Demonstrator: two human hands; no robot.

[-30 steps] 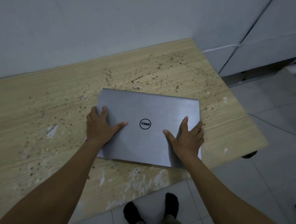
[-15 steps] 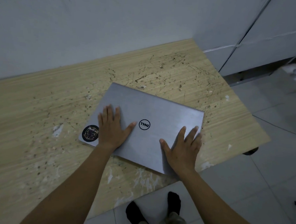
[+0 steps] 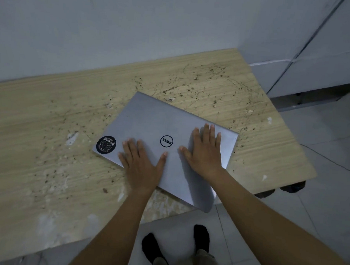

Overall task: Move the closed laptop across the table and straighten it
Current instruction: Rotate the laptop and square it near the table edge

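A closed silver laptop (image 3: 150,123) with a round logo in the middle and a black round sticker (image 3: 106,144) at its left corner lies skewed on the wooden table (image 3: 38,135). Its near right corner juts over the table's front edge. My left hand (image 3: 140,163) presses flat on the lid near the front left edge, fingers spread. Flat on the lid's right part lies my right hand (image 3: 205,150), fingers pointing toward the wall. Neither hand grips an edge.
A grey wall (image 3: 114,28) runs along the table's far side. The table ends at the right near grey cabinet panels (image 3: 316,58). Tiled floor (image 3: 318,210) and my two feet in dark socks (image 3: 176,246) are below the front edge.
The laptop has rotated clockwise, its left end swinging away from me and uncovering the sticker. Both hands have shifted on the lid, the right one further up.
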